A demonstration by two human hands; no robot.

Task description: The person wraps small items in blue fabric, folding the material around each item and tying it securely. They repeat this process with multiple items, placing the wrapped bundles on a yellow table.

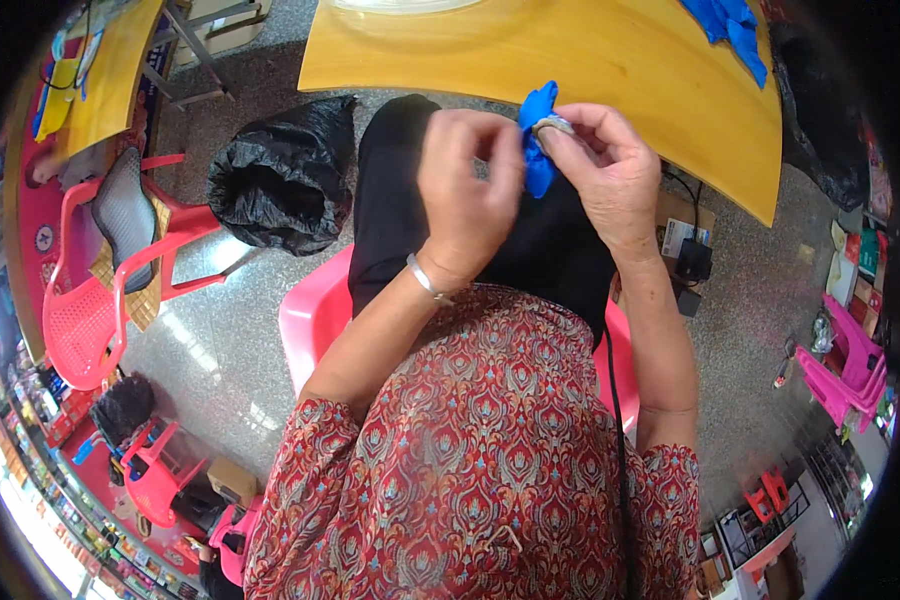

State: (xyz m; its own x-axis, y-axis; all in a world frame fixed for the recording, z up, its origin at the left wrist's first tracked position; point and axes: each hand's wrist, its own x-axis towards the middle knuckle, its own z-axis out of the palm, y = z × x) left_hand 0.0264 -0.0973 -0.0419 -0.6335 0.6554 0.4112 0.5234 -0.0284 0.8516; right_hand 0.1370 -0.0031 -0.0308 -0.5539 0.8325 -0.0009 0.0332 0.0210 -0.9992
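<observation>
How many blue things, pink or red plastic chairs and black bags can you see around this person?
Blue pieces: 2, the blue piece in the hands and the blue pile on the table
Plastic chairs: 4
Black bags: 2
Total: 8

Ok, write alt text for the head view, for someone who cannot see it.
Seen from above, a seated person's left hand and right hand pinch a small blue piece of fabric with a thin ring-like part, held over their lap. A wooden table lies ahead, a black bag and a pink chair to the left.
</observation>
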